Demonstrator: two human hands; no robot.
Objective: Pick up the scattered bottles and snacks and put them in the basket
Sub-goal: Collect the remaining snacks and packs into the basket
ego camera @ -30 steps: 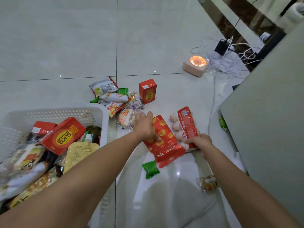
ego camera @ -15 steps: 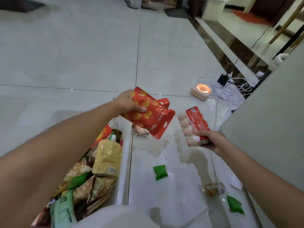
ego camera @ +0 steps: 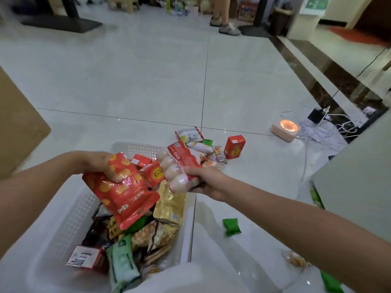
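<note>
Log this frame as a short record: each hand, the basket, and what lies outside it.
left hand: grips red snack pouch over the basket
right hand: holds pack of small white bottles at the basket's far right corner
basket: white, many snacks inside
outside basket: red box, green packet, pile of snack packets

Looking like an office lobby or similar shared hall rather than a home. Showing glossy pale floor tiles (ego camera: pixel 148 81) stretching far back, with a dark marble strip (ego camera: pixel 317 81) running along the right. Displaying a green exit sign (ego camera: pixel 315 5) on a white stand at the far right, near a red mat (ego camera: pixel 355 35). Showing a black table base (ego camera: pixel 61 23) at far left and a person's shoes (ego camera: pixel 226 28) at far middle. Trailing white cables (ego camera: pixel 325 134) and a power adapter (ego camera: pixel 316 115) across the right, near a glowing device (ego camera: pixel 285 127).
</note>
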